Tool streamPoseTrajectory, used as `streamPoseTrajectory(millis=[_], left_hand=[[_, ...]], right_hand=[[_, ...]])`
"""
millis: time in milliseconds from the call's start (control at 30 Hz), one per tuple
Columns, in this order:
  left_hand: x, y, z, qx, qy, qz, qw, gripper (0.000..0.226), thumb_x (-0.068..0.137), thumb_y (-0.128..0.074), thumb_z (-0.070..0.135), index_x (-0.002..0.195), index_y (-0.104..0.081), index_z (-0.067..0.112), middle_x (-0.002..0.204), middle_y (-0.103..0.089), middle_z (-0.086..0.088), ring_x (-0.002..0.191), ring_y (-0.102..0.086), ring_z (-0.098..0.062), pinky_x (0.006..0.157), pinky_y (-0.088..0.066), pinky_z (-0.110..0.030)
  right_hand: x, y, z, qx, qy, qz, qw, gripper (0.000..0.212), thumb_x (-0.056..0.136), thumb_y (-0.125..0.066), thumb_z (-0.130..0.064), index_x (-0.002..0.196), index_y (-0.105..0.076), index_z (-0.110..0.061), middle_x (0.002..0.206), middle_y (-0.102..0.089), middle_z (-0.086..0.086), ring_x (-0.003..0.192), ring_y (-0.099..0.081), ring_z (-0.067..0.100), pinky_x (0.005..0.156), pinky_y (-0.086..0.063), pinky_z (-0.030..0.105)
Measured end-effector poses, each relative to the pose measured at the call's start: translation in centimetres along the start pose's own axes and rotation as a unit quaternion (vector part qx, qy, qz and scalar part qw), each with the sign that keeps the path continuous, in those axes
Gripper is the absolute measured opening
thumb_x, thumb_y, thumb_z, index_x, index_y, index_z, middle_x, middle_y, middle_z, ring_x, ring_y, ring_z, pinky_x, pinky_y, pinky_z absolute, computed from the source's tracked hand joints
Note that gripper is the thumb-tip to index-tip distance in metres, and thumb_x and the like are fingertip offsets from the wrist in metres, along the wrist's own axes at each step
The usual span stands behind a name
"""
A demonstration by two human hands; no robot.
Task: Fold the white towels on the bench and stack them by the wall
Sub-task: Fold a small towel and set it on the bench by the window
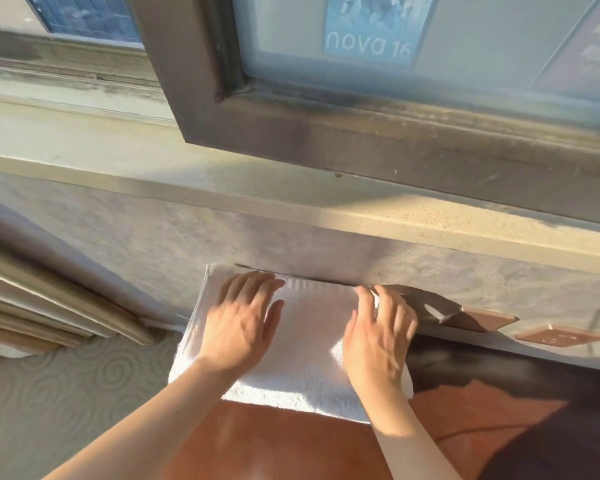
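Note:
A folded white towel (312,327) lies on the orange-brown bench (291,445), its far edge against the grey textured wall (153,244). Layered edges at its left side suggest a stack. My left hand (239,323) rests flat on the towel's left half, fingers straight and pointing at the wall. My right hand (378,337) rests on the towel's right side, fingers slightly bent near the far right corner. Whether those fingers pinch the edge I cannot tell.
Above the wall runs a concrete sill (291,202) beneath a dark window frame (361,143). Two brown socket plates (561,336) sit on the wall to the right. A dark shadowed area (534,427) covers the bench's right part. Patterned carpet (66,393) lies to the left.

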State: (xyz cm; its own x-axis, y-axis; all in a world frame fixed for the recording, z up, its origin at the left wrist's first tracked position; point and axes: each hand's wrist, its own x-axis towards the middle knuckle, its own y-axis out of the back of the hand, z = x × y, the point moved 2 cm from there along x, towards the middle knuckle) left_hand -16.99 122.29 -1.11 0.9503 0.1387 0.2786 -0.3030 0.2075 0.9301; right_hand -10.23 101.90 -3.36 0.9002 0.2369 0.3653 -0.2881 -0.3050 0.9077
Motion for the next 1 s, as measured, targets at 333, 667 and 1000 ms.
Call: streamPoseTrajectory(millis=[333, 667, 1000], left_hand=[[-1.6, -3.2, -2.5, 0.077, 0.008, -0.225, 0.971, 0.066, 0.101, -0.003, 0.061, 0.162, -0.008, 0.033, 0.168, -0.004, 0.010, 0.156, 0.004, -0.017, 0.127, 0.002, -0.039], [-1.2, -0.2, -1.7, 0.044, 0.011, -0.148, 0.988, 0.056, 0.103, -0.032, 0.039, 0.148, -0.050, 0.012, 0.158, -0.041, -0.013, 0.150, -0.030, -0.036, 0.123, -0.023, -0.053], [-3.4, -2.0, -4.8, 0.061, 0.012, -0.212, 0.975, 0.063, 0.104, -0.013, 0.053, 0.160, -0.024, 0.026, 0.168, -0.019, 0.001, 0.156, -0.014, -0.019, 0.126, -0.016, -0.044]], right_hand=[[-1.7, -2.8, -0.2, 0.069, 0.167, -0.175, 0.968, 0.052, 0.099, -0.038, -0.043, 0.143, -0.056, -0.022, 0.152, -0.049, 0.000, 0.142, -0.045, 0.022, 0.115, -0.035, 0.055], [-2.4, -0.8, -3.6, 0.082, 0.048, -0.205, 0.974, 0.066, 0.099, -0.024, -0.046, 0.155, -0.036, -0.014, 0.163, -0.029, 0.008, 0.152, -0.024, 0.030, 0.124, -0.016, 0.053], [-4.7, -2.8, 4.4, 0.052, -0.006, -0.272, 0.961, 0.067, 0.096, -0.006, -0.058, 0.160, -0.001, -0.037, 0.166, 0.008, -0.018, 0.154, 0.011, 0.009, 0.126, -0.002, 0.049]])
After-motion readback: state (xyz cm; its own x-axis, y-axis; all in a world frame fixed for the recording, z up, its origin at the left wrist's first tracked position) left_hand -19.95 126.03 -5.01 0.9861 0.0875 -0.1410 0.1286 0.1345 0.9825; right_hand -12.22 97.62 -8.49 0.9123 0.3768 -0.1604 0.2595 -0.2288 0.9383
